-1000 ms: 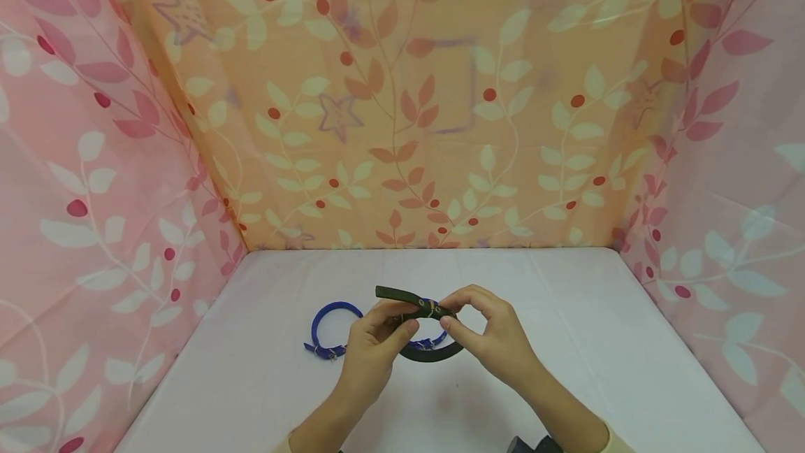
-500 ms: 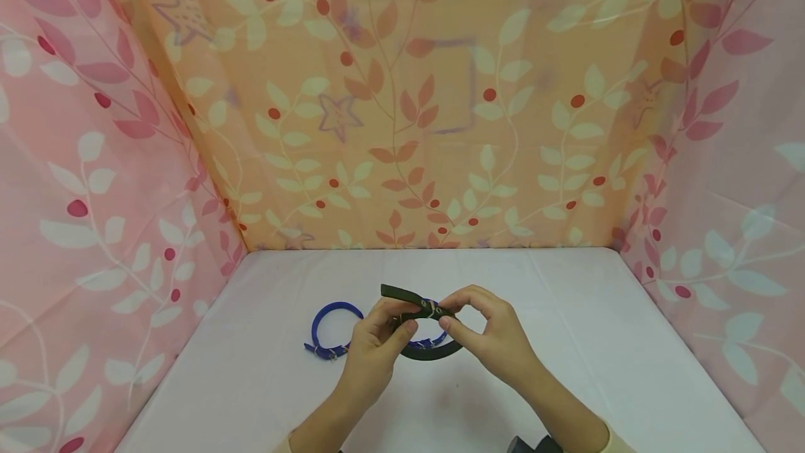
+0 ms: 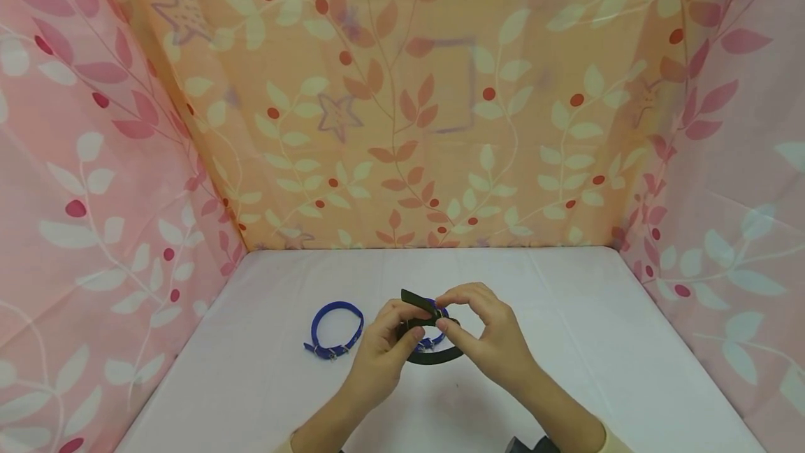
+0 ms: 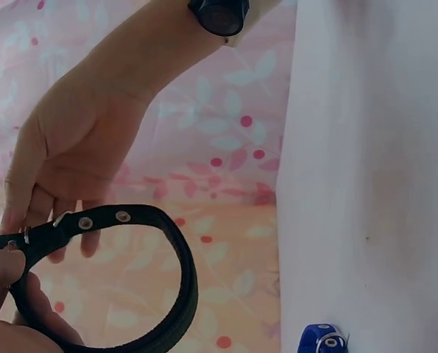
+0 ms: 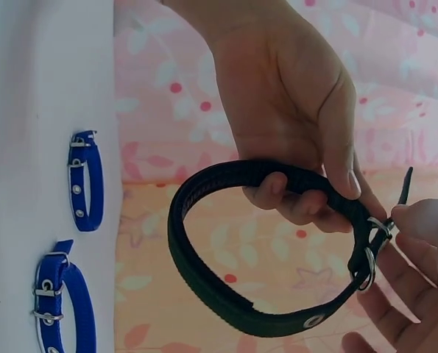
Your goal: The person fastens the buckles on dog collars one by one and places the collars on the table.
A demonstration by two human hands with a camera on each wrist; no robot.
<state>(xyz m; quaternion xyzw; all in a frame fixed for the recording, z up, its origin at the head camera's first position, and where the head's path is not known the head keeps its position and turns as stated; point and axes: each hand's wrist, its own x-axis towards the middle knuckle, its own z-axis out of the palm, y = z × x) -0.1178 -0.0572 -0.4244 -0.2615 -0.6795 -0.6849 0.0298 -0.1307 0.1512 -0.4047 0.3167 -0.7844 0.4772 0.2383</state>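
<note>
A dark green buckle collar (image 3: pixel 434 357), bent into a loop, is held up between both hands over the table. My left hand (image 3: pixel 379 358) grips its band, fingers curled round the strap in the right wrist view. At the metal buckle (image 5: pixel 380 228), my right hand (image 3: pixel 497 331) pinches the strap between thumb and fingers. The strap's free tail (image 3: pixel 415 299) points up and to the left, past the buckle. Metal eyelets (image 4: pixel 123 217) show along the band. Fingers partly hide the buckle in the head view.
Two blue buckle collars lie on the white table (image 3: pixel 264 383). One blue collar (image 3: pixel 314 324) is left of my hands; the other blue collar (image 3: pixel 430 344) shows through the green loop. A dark object (image 3: pixel 531 445) is at the bottom edge. Patterned curtains (image 3: pixel 390 89) surround the table.
My left hand has moved slightly right, closer to the right hand. The green collar's tail has shifted right with it, and less of it shows. The right hand stays nearly in place.
</note>
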